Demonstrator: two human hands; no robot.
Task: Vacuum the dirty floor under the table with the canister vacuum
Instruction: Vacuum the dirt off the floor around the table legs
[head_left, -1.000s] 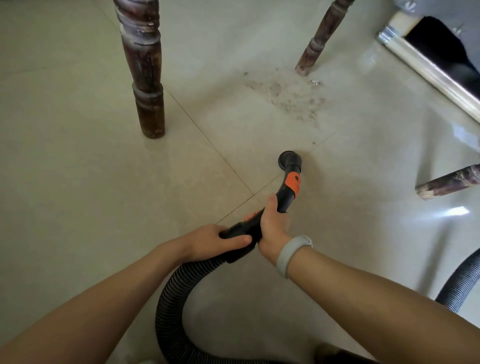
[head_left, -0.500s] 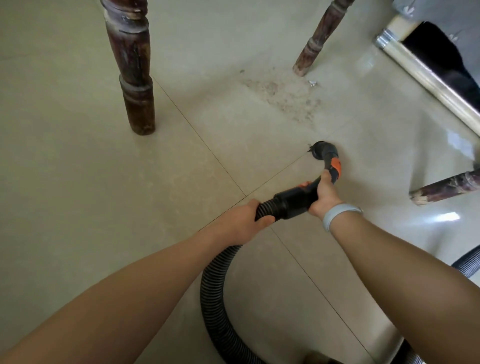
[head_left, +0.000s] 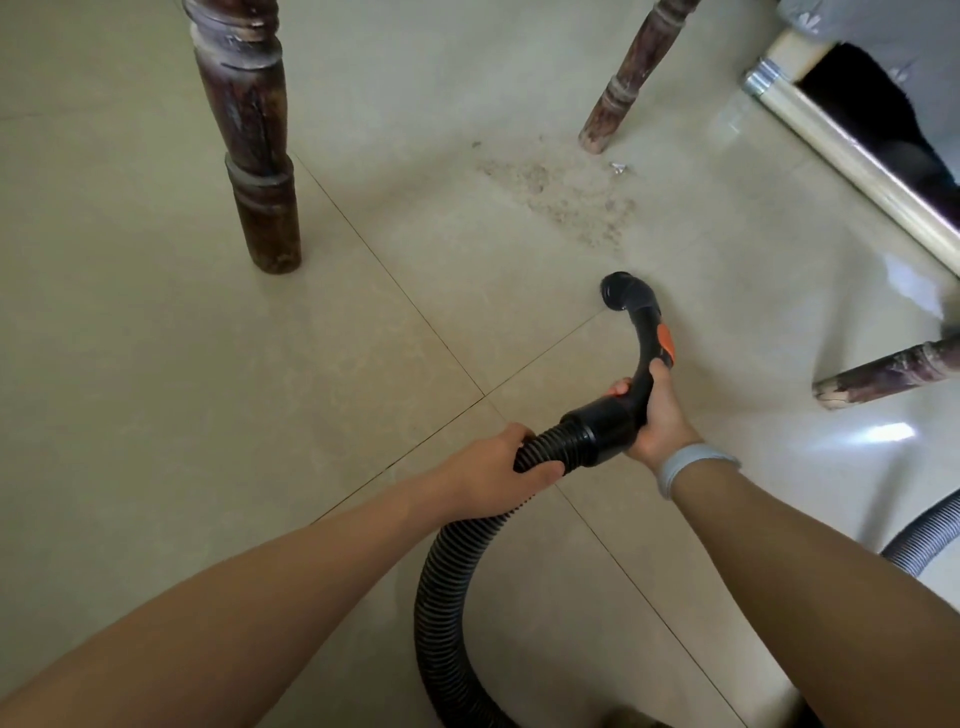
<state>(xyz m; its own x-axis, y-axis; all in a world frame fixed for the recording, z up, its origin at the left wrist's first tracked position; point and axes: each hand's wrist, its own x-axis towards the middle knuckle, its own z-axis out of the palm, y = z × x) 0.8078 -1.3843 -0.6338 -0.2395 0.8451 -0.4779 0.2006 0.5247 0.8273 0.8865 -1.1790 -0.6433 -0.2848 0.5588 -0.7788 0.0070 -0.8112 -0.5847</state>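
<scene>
Since half a second ago my nozzle (head_left: 618, 293) has swung back left, short of the dirt patch (head_left: 566, 202). Right hand (head_left: 660, 415) grips the rigid curved handle (head_left: 647, 353); left hand (head_left: 506, 462) clasps the light, floppy ribbed hose (head_left: 452, 571), steadying it.

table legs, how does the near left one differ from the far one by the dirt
The near leg looks thick and stands almost upright on bare tile; the far leg looks thinner, leans in this view, and its foot sits beside the dirt patch. Both are dark, worn turned wood.

A pale bar with a chrome end cap (head_left: 852, 156) slants across the upper right corner — dark fabric (head_left: 883, 104) behind it.
</scene>
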